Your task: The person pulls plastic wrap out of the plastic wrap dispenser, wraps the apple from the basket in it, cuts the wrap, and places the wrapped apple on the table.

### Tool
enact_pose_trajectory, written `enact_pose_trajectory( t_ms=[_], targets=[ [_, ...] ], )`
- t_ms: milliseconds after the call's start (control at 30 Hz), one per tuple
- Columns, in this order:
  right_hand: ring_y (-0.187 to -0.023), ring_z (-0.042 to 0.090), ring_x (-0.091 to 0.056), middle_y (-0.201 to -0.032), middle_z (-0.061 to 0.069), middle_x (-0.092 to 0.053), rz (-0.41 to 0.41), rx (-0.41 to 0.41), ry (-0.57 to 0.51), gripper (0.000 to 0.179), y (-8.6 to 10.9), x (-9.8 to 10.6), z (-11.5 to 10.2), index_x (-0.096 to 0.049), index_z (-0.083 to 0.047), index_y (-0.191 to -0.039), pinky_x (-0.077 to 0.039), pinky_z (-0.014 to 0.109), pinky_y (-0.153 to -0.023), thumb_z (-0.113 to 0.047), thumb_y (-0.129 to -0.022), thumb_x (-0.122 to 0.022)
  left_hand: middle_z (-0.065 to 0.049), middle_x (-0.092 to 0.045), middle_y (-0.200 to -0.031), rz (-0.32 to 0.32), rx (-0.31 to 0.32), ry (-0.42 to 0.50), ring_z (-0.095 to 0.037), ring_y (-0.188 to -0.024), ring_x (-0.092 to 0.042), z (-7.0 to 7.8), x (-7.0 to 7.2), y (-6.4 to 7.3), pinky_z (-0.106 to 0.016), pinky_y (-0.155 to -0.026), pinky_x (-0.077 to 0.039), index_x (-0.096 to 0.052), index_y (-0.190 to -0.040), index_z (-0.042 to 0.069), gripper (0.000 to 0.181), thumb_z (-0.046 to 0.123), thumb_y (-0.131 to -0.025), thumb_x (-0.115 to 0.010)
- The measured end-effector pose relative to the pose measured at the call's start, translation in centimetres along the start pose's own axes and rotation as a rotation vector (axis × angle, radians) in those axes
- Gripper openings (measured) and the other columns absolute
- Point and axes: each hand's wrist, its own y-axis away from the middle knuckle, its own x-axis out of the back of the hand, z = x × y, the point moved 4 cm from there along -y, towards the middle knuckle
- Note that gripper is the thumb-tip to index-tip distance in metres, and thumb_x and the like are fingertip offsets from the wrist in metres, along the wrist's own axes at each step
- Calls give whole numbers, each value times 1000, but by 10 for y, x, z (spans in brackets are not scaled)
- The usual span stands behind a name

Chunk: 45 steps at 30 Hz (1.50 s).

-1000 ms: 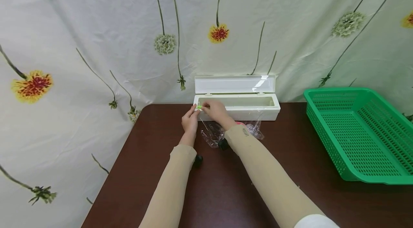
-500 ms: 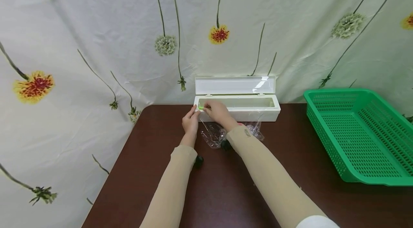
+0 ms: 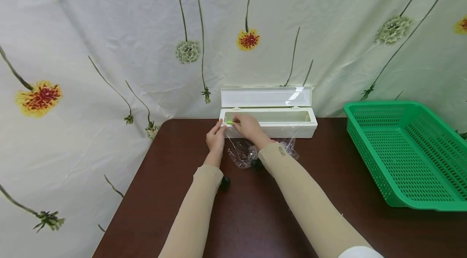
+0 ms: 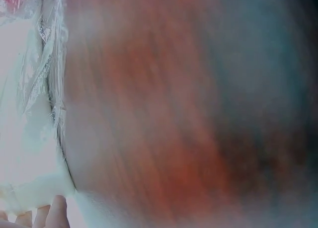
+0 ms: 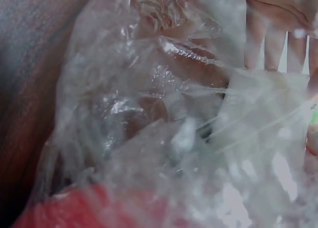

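Note:
A long white cling film dispenser (image 3: 288, 131) stands at the table's back edge, its lid (image 3: 266, 96) tipped back. My left hand (image 3: 215, 139) holds the dispenser's left end, with the thumb at the front rim and a finger on the corner. Between the fingertips of my right hand (image 3: 248, 126) is a small bright green slide cutter (image 3: 229, 122) on the front rim, near the left end. Clear crumpled film (image 3: 240, 156) hangs down the front onto the table. In the right wrist view it covers much of the picture, over something red (image 5: 89, 208).
A green plastic basket (image 3: 394, 148) stands on the right of the dark brown table (image 3: 251, 217). Behind the table hangs a pale flowered cloth (image 3: 146, 26), close behind the raised lid. The left wrist view is mostly blurred.
The right hand and the green slide cutter have shifted slightly to the right along the front rim. My left hand has stayed at the dispenser's left end.

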Motion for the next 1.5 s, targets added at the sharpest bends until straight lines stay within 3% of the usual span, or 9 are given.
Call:
enact_pose_trajectory(
  t_ms=[833,1500],
  targets=[
    [-91,22,-62,-103,8,-67,-16,-2,30,21,4,5,5,-65,-7,-108,-48,36,-81,-22,-96,-56,2,-55,-130,1,-3,3,-16,-125,-46,-1,-1,0,-32,-101,-37,-65,-122,20,37,19,-85,-65],
    [-97,23,-62,-105,8,-67,-7,3,43,22,7,10,11,-65,-6,-108,-47,36,-86,-22,-95,-56,1,-55,-131,2,-10,17,-16,-125,-46,0,0,3,-30,-102,-37,-64,-123,20,37,19,-86,-64]
  ],
)
